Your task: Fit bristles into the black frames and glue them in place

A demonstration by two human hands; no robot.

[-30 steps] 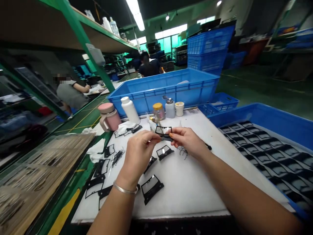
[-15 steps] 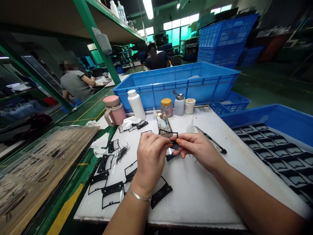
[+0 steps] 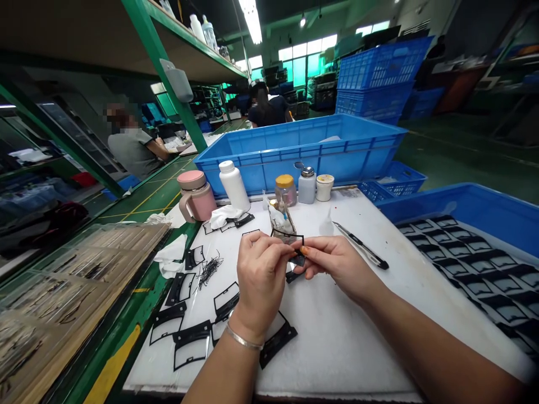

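A small black plastic frame (image 3: 299, 260) with a clear window is held up over the white worktop (image 3: 337, 336). My right hand (image 3: 339, 258) pinches its right side between thumb and fingers. At its left side, my left hand (image 3: 261, 269) is closed, fingertips pressed to the frame; whether they also hold something thin is hidden. Several similar frames (image 3: 191, 331) lie on the worktop to the left, around a pile of thin black strips (image 3: 209, 269). Another frame lies partly covered below my hands.
Behind my hands stand a small tray of glue bottles (image 3: 281, 217), a yellow-lidded jar (image 3: 285, 191), a pump bottle (image 3: 307, 186) and a pink mug (image 3: 197, 196). A utility knife (image 3: 362, 246) lies to the right. Blue crates (image 3: 303, 146) border the table; one at right (image 3: 471, 196) holds rows of frames.
The view has tilted slightly, so the scene sits a little lower. My hands keep their grip on the frame, which has turned only slightly, if at all.
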